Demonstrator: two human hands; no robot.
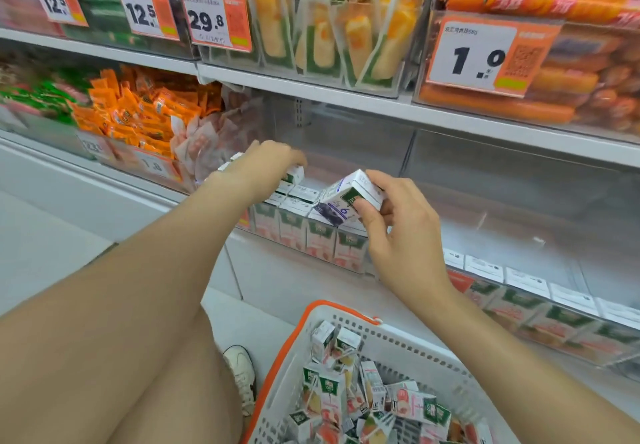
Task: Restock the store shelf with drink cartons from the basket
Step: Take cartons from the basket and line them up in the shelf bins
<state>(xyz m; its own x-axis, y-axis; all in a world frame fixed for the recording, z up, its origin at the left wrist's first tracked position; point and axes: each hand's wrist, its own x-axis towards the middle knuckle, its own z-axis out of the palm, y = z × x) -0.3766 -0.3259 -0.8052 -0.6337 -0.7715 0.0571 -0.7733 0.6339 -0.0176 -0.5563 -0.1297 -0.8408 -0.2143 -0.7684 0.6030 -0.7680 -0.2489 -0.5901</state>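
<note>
Carton, small, stiff-sided and probably light, is pinched by its flat faces in the right hand above the shelf's front edge; the left hand's grip is unclear.

The carton at centre frame is white with purple, perhaps blueberry, print; the basket is white, orange-rimmed.
</note>
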